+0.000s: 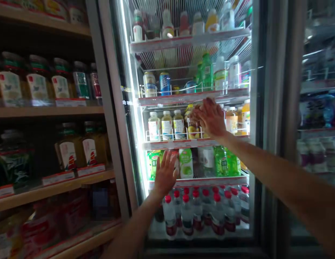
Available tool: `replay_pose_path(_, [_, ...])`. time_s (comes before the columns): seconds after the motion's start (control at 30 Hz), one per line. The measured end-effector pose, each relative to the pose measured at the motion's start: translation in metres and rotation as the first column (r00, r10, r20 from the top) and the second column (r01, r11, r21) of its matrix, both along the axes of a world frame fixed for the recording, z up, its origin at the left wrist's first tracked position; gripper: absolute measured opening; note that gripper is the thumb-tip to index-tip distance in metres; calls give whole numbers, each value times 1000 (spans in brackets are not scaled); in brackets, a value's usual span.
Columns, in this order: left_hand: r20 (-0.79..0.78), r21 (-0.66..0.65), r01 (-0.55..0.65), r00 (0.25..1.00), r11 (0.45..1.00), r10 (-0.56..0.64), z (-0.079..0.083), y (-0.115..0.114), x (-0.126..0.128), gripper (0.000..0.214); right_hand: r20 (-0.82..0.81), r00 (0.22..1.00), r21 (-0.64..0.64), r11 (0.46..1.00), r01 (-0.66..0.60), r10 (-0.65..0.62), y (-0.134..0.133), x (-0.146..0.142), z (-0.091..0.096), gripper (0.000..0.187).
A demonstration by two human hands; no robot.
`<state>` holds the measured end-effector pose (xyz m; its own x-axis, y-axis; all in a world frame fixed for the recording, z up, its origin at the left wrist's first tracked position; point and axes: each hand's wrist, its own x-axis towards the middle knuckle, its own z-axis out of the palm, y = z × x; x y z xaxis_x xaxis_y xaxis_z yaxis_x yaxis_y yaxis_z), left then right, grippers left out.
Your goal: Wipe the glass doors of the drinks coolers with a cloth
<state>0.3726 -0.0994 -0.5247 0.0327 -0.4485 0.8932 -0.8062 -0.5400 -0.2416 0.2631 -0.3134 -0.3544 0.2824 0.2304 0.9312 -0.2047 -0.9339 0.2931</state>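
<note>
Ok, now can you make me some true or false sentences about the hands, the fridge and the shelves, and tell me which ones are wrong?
1. The bare right hand is higher up than the bare left hand. True.
2. The left hand's fingers are curled into a fist. False: they are stretched out and spread.
3. Clear plastic bottles with red caps stand at the bottom of the tall, brightly lit drinks fridge. True.
4. The pale wooden shelves are to the right of the fridge. False: they are to the left.
5. The blue cylindrical metal can is lower than the left hand. False: it stands on a shelf higher up.
</note>
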Motion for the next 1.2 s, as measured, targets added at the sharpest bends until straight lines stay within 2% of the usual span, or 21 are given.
replay_pose_path(0.07, [-5,-8,-11,1000,1000,11,-3,-8,-5,55,-23,1000,-40,999,-7,6,1,-3,-23,43])
replay_pose_path(0.17, [-22,-41,-40,999,998,39,-9,-14,-10,55,-251,967,-209,973,-96,42,4,-11,-103,45])
replay_pose_path(0.23, [-12,-43,-32,999,999,31,-12,-16,-10,55,-396,917,-291,940,-176,49,0,-18,-141,46])
replay_pose_path(0.27, [-3,-46,-22,1000,999,21,-13,-16,-10,56,-425,904,-305,932,-194,49,-4,-21,-145,47])
replay_pose_path(0.3, [3,-52,-11,1000,999,12,-13,-17,-9,56,-417,908,-300,935,-188,49,-9,-24,-139,47])
replay_pose_path(0.37, [3,-84,1,1000,996,-1,-13,-20,-8,57,-294,955,-232,967,-105,33,-20,-26,-101,46])
replay_pose_path(0.43, [-3,-118,10,1000,993,-10,-14,-26,-9,59,-106,994,-93,996,15,-24,-30,-25,-56,45])
replay_pose_path(0.5, [-8,-107,27,1000,994,-28,-18,-31,-13,59,19,996,40,996,83,-84,-35,-23,-37,46])
replay_pose_path(0.53, [-8,-84,39,999,996,-39,-21,-33,-16,59,36,994,70,993,96,-99,-36,-23,-44,46])
replay_pose_path(0.57, [-10,-56,48,999,997,-48,-24,-35,-19,58,22,995,65,993,97,-99,-35,-24,-61,47])
replay_pose_path(0.67, [-5,10,55,998,998,-55,-35,-38,-27,54,-188,981,-111,993,36,-57,-30,-37,-146,48])
replay_pose_path(0.73, [26,46,71,997,996,-72,-40,-40,-30,51,-358,931,-227,974,-16,-68,-35,-49,-187,51])
replay_pose_path(0.77, [45,65,84,995,994,-87,-40,-42,-32,51,-378,922,-246,969,-17,-80,-41,-54,-192,51])
replay_pose_path(0.8, [60,79,97,993,992,-102,-39,-44,-34,50,-350,932,-231,973,10,-93,-49,-59,-186,51])
replay_pose_path(0.83, [68,86,104,992,991,-110,-36,-47,-35,50,-273,956,-179,982,59,-107,-60,-62,-170,50])
replay_pose_path(0.93, [55,78,103,993,992,-107,-26,-57,-42,51,51,980,94,977,190,-195,-94,-68,-99,47])
replay_pose_path(1.0, [36,79,95,995,992,-98,-23,-63,-46,51,172,956,192,960,203,-237,-112,-72,-75,48])
replay_pose_path(1.03, [26,83,93,995,992,-95,-23,-65,-48,51,200,950,202,959,200,-240,-117,-75,-78,49])
replay_pose_path(1.07, [18,87,90,996,992,-92,-25,-67,-49,51,211,948,197,961,196,-237,-118,-77,-93,50])
replay_pose_path(1.13, [12,92,87,996,992,-88,-31,-67,-50,50,188,955,171,965,198,-230,-113,-83,-146,56])
replay_pose_path(1.2, [18,93,83,996,992,-85,-38,-67,-49,48,69,970,136,965,224,-235,-104,-88,-205,64])
